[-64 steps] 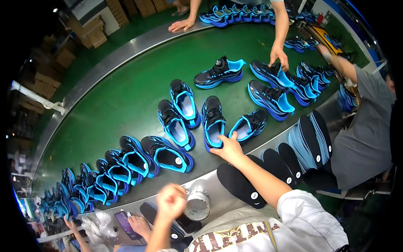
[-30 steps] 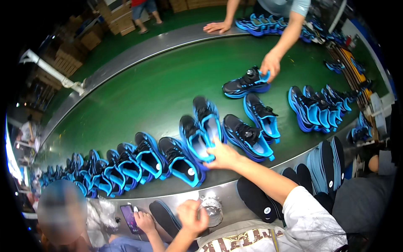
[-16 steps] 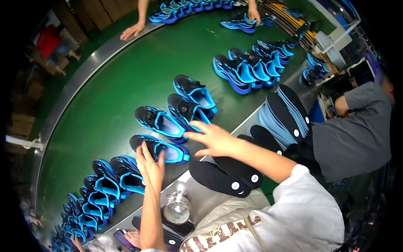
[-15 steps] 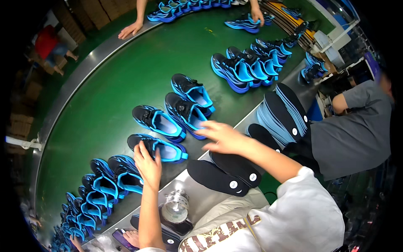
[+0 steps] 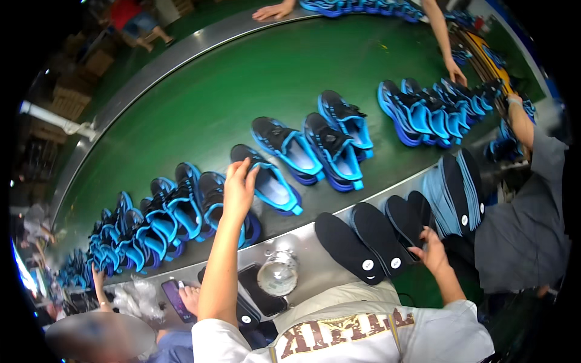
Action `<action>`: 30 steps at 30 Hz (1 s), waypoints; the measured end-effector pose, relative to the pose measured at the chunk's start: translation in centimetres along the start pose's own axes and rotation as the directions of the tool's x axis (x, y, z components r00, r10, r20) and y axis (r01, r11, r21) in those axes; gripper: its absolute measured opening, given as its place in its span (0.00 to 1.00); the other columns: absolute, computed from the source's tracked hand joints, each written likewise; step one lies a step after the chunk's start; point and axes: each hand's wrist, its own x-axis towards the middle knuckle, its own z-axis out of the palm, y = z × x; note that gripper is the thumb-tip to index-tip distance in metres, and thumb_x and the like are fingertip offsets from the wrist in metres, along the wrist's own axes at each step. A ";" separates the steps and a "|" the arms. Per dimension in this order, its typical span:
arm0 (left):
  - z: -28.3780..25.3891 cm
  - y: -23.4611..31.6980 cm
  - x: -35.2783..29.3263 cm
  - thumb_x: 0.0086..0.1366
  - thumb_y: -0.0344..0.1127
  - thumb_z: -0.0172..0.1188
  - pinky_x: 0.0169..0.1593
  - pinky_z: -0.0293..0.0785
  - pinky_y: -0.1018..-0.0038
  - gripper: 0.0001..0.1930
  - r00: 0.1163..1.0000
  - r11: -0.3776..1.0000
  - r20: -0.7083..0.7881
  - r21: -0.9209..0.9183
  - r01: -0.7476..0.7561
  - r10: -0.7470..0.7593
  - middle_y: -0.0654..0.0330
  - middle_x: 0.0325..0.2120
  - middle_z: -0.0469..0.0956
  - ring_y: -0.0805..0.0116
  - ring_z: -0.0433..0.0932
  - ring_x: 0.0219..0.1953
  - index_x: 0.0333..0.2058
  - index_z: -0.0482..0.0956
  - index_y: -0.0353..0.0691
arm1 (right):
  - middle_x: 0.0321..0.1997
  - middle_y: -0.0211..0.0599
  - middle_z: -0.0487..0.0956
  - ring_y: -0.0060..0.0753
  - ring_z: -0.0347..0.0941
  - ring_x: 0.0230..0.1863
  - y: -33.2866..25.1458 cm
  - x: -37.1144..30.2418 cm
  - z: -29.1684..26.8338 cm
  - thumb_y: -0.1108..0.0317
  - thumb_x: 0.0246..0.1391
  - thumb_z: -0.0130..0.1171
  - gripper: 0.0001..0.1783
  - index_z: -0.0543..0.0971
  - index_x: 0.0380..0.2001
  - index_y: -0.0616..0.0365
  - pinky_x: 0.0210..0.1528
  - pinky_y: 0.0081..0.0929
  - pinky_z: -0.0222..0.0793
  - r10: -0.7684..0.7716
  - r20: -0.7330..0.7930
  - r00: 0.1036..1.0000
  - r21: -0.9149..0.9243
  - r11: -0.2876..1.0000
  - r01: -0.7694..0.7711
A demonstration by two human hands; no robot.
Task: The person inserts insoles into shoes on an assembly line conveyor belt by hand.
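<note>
My left hand (image 5: 238,190) grips the upper of a black and blue sneaker (image 5: 275,187) near its tongue, with the thumb by the opening. That sneaker stands on the green belt (image 5: 193,115), its heel toward me. Right beside it are several more sneakers (image 5: 290,148), with pale insides showing. At the metal ledge, my right hand (image 5: 434,254) pinches the lower end of a black insole (image 5: 404,215), thumb and fingers at its edge. Two black insoles with round white stickers, one of them the left insole (image 5: 342,245), lie next to it.
A stack of blue-edged insoles (image 5: 442,196) lies farther right, beside a co-worker in grey (image 5: 520,224). A tape roll (image 5: 278,275) and a dark phone (image 5: 260,290) rest on the ledge. Rows of sneakers (image 5: 417,112) stand right and left. Other people's hands (image 5: 273,11) reach in.
My right hand has gone from beside the sneakers down to the insoles on the ledge. My left hand stays at a sneaker. The whole view has shifted, so things sit farther right.
</note>
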 end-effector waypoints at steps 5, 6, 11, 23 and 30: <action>-0.4 -2.1 1.6 0.61 0.41 0.51 0.26 0.63 0.76 0.17 0.969 0.929 0.156 -0.290 0.232 -0.193 0.58 0.18 0.70 0.72 0.67 0.22 0.28 0.73 0.29 | 0.48 0.48 0.70 0.47 0.67 0.44 -11.5 4.3 -6.9 0.72 0.33 0.64 0.18 0.75 0.33 0.61 0.46 0.33 0.63 -0.342 -0.344 0.875 -0.054 0.937 0.345; 0.0 -2.5 1.7 0.62 0.41 0.50 0.25 0.60 0.77 0.16 0.919 0.825 0.269 -0.417 0.381 -0.289 0.64 0.15 0.66 0.77 0.63 0.20 0.25 0.71 0.31 | 0.48 0.46 0.70 0.45 0.68 0.42 -14.0 5.5 -7.1 0.72 0.32 0.64 0.18 0.76 0.33 0.60 0.44 0.32 0.64 -0.430 -0.312 0.847 -0.122 0.902 0.413; 1.0 -3.9 0.8 0.61 0.47 0.51 0.26 0.59 0.81 0.18 0.959 0.878 0.148 -0.387 0.280 -0.240 0.68 0.19 0.67 0.80 0.63 0.21 0.25 0.74 0.35 | 0.46 0.44 0.72 0.38 0.67 0.32 -23.0 10.2 1.4 0.70 0.34 0.59 0.07 0.76 0.21 0.60 0.34 0.30 0.65 -0.834 0.015 0.551 -0.216 0.536 0.816; 0.1 -0.6 -0.5 0.58 0.51 0.52 0.34 0.68 0.73 0.25 0.926 0.913 -0.032 -0.183 0.364 -0.375 0.53 0.22 0.74 0.66 0.73 0.27 0.40 0.73 0.31 | 0.43 0.52 0.70 0.45 0.71 0.37 -30.9 14.4 10.9 0.65 0.44 0.53 0.10 0.75 0.28 0.60 0.35 0.36 0.71 -0.705 0.275 0.654 -0.288 0.588 0.755; -0.7 -0.5 -0.4 0.57 0.49 0.54 0.26 0.66 0.74 0.21 0.897 0.847 0.047 -0.311 0.432 -0.440 0.56 0.15 0.72 0.67 0.72 0.18 0.39 0.75 0.34 | 0.27 0.48 0.73 0.43 0.71 0.36 -31.3 17.1 9.8 0.64 0.39 0.54 0.12 0.76 0.27 0.61 0.35 0.33 0.70 -0.525 0.647 0.553 -0.306 0.486 0.819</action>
